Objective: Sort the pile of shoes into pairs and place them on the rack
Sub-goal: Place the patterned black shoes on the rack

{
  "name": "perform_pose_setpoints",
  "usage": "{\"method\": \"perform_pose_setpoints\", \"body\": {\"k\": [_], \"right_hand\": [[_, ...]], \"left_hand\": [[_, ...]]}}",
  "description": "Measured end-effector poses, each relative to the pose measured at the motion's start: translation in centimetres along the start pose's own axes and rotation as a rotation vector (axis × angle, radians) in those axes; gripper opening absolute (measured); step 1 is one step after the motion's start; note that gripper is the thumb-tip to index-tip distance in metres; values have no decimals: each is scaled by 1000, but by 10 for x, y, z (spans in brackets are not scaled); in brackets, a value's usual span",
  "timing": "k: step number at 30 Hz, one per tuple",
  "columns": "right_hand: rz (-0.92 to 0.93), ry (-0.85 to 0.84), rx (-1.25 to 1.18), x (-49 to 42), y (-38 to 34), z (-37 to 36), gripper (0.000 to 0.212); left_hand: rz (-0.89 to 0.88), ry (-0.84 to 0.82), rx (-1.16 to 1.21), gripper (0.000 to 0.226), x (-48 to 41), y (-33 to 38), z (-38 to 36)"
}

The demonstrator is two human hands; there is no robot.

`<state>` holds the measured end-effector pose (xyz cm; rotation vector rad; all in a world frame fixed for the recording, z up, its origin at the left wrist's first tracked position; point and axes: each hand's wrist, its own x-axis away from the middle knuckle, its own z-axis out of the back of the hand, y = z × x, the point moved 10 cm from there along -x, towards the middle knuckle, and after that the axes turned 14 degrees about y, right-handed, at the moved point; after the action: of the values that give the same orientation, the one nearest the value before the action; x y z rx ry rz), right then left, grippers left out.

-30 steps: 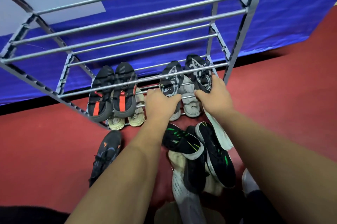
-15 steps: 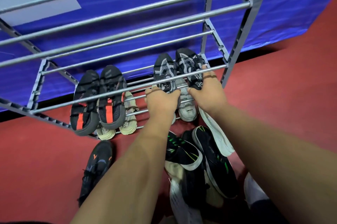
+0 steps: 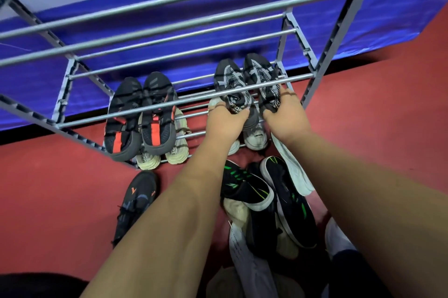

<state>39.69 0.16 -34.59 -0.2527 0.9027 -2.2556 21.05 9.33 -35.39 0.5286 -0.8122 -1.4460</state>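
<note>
Left hand (image 3: 225,122): fingers (image 3: 241,113) curled round the heel end of the left patterned shoe (image 3: 229,79), a black knit with white markings. Right hand (image 3: 287,119): fingers (image 3: 269,113) clamped the same way on the heel of the right patterned shoe (image 3: 258,71). Backs of both hands face the camera, forearms reaching in from below.

The two patterned shoes lie side by side, touching, toes toward the back of the rack (image 3: 194,98). They sit at the right end of the tier above the bottom one, heels at the front bar.

Same tier, left half of the rack: black-and-red pair (image 3: 155,116), side by side.

Bottom tier: beige pair (image 3: 178,148) under the black-and-red ones, heels outward. Grey pair (image 3: 255,136) under the patterned shoes, partly hidden by the hands.

On the red floor (image 3: 60,188) in front of the rack's right half: the pile (image 3: 266,213).
- Black-and-green shoes (image 3: 244,188) on top, one overlapping the other.
- White-soled shoe (image 3: 291,167) on its side near the rack's right front leg.
- Pale shoes underneath, too tangled to tell which goes with which.

Front-left of the rack, apart from the pile: a single dark shoe with orange marks (image 3: 135,203).

Behind the rack: blue banner (image 3: 388,19).
</note>
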Motion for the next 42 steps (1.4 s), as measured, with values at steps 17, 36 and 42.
{"method": "perform_pose_setpoints", "body": {"k": [17,36,42], "right_hand": [[8,-545,445,202,64,-80,84],[-201,-532,341,176,125,-67,63],[-250,-519,344,166,131,-80,66]], "left_hand": [[347,-318,-126,20,147,-244,3],[608,-311,-92,36,152,-277,-8],[656,-375,-15,38,147,-276,-14]]}}
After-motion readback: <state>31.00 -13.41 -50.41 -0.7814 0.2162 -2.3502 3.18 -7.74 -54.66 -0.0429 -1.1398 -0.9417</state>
